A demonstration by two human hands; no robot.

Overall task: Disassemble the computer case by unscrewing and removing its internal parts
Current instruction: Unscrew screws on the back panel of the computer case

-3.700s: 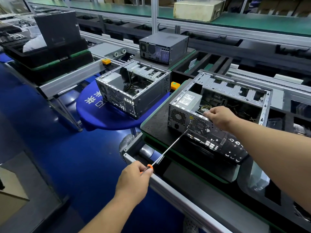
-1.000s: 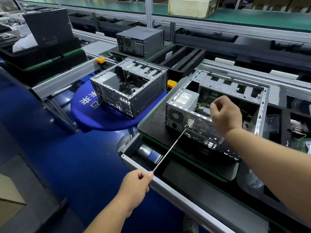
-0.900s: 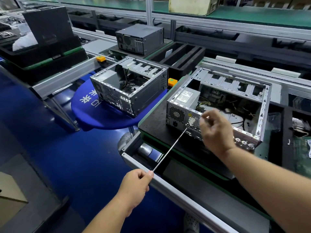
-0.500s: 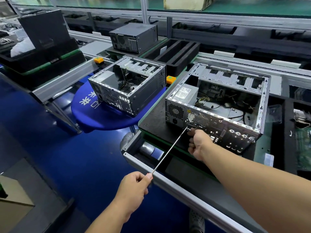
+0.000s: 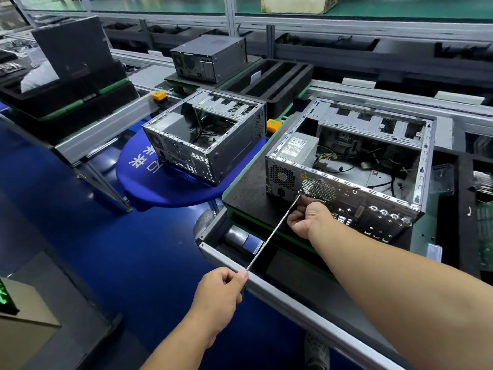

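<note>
The open computer case (image 5: 346,166) lay on the black mat (image 5: 245,188) at the right, its rear panel facing near, the power supply (image 5: 297,145) still seated in its far-left corner. The long screwdriver (image 5: 274,231) ran from the left hand (image 5: 220,297), curled around the handle, up to a screw beside the fan grille. The right hand (image 5: 306,218) was curled close at the tip; whether it pinched the shaft could not be told. With so long a shaft, any wobble could probably slip the tip, strip the screw, or drop it.
</note>
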